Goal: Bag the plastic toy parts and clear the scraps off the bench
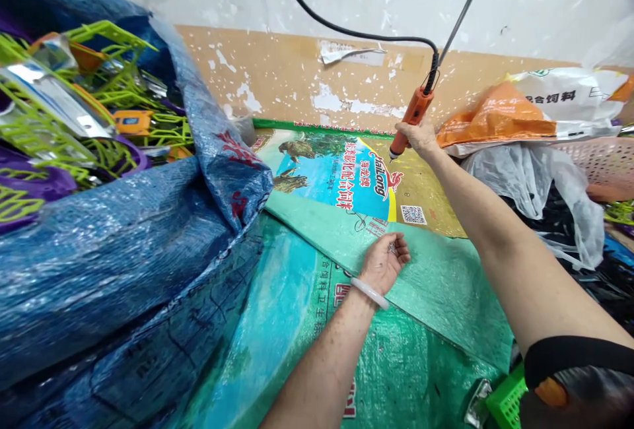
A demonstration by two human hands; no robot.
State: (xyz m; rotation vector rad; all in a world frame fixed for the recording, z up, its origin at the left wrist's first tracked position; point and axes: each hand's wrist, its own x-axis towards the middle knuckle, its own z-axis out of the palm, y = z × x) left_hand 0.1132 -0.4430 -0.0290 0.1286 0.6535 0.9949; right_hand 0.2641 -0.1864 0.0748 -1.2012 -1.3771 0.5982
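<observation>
My right hand is raised at the back and gripped round an orange powered screwdriver, tip pointing down over a printed woven feed sack. A black cable and a thin rod run up from the tool's top. My left hand, a pale bangle on its wrist, rests on the green woven sack with fingers curled round small shiny metal bits, too small to name.
A large blue woven sack at left holds green and purple plastic frames. At right lie an orange-and-white bag, crumpled clear plastic, a pink basket and a green crate corner. A peeling wall stands behind.
</observation>
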